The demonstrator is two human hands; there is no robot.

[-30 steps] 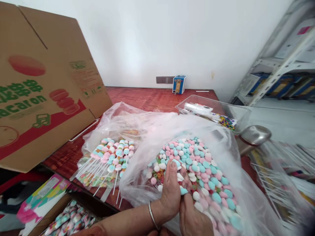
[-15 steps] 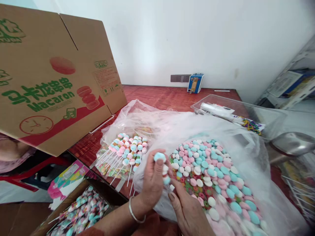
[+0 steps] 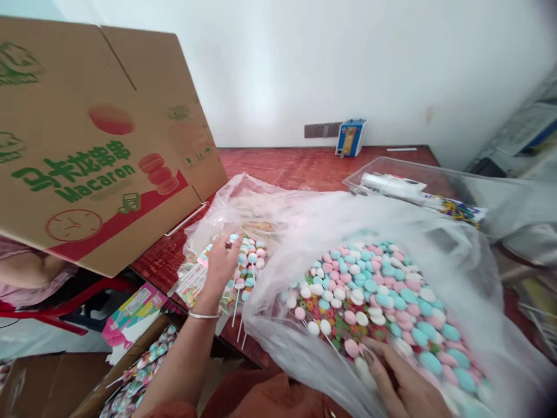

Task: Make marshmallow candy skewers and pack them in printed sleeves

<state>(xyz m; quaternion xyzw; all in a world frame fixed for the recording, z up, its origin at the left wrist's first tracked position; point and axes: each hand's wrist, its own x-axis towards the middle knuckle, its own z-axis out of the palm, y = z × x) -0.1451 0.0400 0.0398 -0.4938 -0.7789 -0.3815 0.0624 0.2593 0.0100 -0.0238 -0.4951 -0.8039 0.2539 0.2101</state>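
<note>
My left hand [image 3: 223, 262] is over the pile of candy skewers [image 3: 250, 261] on the left, fingers curled around the top of a marshmallow skewer [image 3: 234, 238] with a pale blue end. Its stick is hidden behind the hand. Low in the clear plastic bag [image 3: 278, 290], my right hand [image 3: 402, 377] pinches a small pink marshmallow [image 3: 362, 348] between thumb and forefinger. Around it lie loose pink, blue and white marshmallows [image 3: 365, 278] and ring-shaped gummies [image 3: 311, 304]. A thin white stick [image 3: 329, 341] rests just left of that hand.
A large printed carton [image 3: 104, 145] stands at the left. Below it, an open box [image 3: 89, 400] holds wrapped skewers. A clear tray [image 3: 391, 165] with white packaging and a blue device [image 3: 350, 138] are at the back. Another person's arm [image 3: 26, 267] shows at far left.
My left hand has moved left with the marshmallow skewer, from beside my right hand to the skewer pile. My right hand has shifted right and down among the loose marshmallows.
</note>
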